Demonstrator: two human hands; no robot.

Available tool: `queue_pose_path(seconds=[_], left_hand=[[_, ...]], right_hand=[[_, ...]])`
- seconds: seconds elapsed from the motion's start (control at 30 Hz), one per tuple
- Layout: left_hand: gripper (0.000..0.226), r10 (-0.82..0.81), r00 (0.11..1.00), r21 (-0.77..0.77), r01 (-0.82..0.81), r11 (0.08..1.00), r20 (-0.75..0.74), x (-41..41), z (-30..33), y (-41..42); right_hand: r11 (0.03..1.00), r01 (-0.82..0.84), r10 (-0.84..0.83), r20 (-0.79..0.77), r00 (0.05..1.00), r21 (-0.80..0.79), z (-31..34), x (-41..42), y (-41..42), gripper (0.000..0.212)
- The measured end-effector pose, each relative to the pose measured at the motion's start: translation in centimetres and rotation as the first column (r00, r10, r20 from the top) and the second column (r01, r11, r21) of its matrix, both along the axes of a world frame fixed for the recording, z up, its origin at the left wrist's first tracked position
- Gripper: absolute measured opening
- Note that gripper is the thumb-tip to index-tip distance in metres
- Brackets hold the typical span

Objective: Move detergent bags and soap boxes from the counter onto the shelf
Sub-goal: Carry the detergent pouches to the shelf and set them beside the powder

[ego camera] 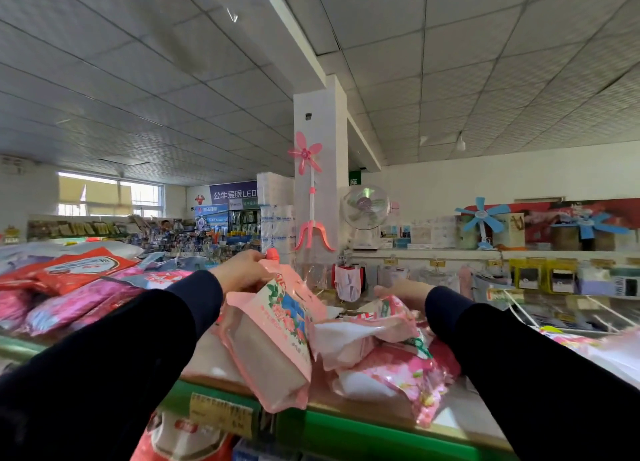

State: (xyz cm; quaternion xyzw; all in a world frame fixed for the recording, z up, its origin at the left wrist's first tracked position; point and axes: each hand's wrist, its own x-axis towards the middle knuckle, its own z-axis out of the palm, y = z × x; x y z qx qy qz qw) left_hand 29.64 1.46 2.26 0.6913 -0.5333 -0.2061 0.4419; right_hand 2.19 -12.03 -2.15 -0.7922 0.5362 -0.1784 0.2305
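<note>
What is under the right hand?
The right hand rests on a pile of pink bags on the green-edged shelf. The sleeve hides the bags' right part.

Pink detergent bags [273, 329] atop green-edged shelf [346, 422]

— What do I have around that white pillar [320, 169] ahead of me?

— A pink flower-bladed fan [309, 197] stands right against its front. Just right of the pillar I see a white desk fan [365, 211], and further right two blue clip fans [483, 218] on a ledge.

— And on the other side?

— Left of the pillar, stacked tissue packs [275, 214], then a purple banner [233, 193], and far off a window [110, 197] with yellowish blinds. Ceiling panels [485, 62] spread above it.
</note>
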Motion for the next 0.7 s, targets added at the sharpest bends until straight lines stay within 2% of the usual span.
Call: queue_pose_path(seconds=[0.1, 0.17, 0.27, 0.33, 0.37, 0.43, 0.5, 0.53, 0.63, 0.7], left_hand=[[0.072, -0.022, 0.994, -0.022, 0.02, 1.0, -0.106, 0.1, -0.1, -0.5], [0.071, -0.036, 0.994, -0.021, 0.034, 0.999, -0.106, 0.2, -0.2, -0.8], [0.065, -0.039, 0.993, -0.018, 0.037, 0.999, -0.112, 0.4, -0.5, -0.8], [0.06, -0.023, 0.996, 0.0, 0.023, 1.0, -0.089, 0.9, -1.0, -0.6], [0.058, -0.017, 0.997, 0.009, 0.017, 1.0, -0.074, 1.2, -1.2, -0.5], [0.057, -0.02, 0.997, 0.017, 0.021, 1.0, -0.081, 1.6, -1.4, -0.4], [0.059, -0.029, 0.993, 0.024, 0.032, 0.999, -0.111, 1.9, -1.3, -0.6], [0.06, -0.036, 0.989, 0.02, 0.039, 0.999, -0.14, 1.9, -1.1, -0.7], [0.065, -0.007, 0.976, -0.036, -0.001, 0.999, -0.219, 2.0, -0.7, -1.9], [0.067, 0.021, 0.968, -0.08, -0.042, 0.996, -0.249, 1.9, -0.7, -2.9]], right_hand=[[0.998, 0.006, -0.001, -0.08, 0.997, 0.055, -0.1, -0.6, 0.0, 0.034], [0.996, 0.04, -0.038, -0.034, 0.999, 0.078, 0.0, -0.7, 0.1, 0.033], [0.99, 0.016, -0.005, -0.079, 0.997, 0.141, -0.2, -1.0, -0.7, 0.026], [0.993, 0.013, -0.011, -0.022, 1.0, 0.115, -0.9, -1.0, -1.9, 0.012], [0.995, 0.022, -0.027, 0.055, 0.998, 0.093, -1.1, -1.1, -2.5, 0.013], [0.997, 0.027, -0.032, 0.072, 0.997, 0.079, -1.3, -1.1, -2.7, 0.007], [0.999, 0.01, -0.01, -0.01, 1.0, 0.054, -1.0, -0.9, -2.4, 0.023], [0.999, 0.012, -0.011, -0.019, 1.0, 0.032, -0.8, -0.7, -2.2, 0.024], [0.999, 0.011, -0.007, 0.104, 0.995, -0.035, -0.6, -0.2, -2.3, 0.015], [0.996, 0.039, -0.023, 0.2, 0.98, -0.075, -0.9, -0.4, -2.5, 0.029]])
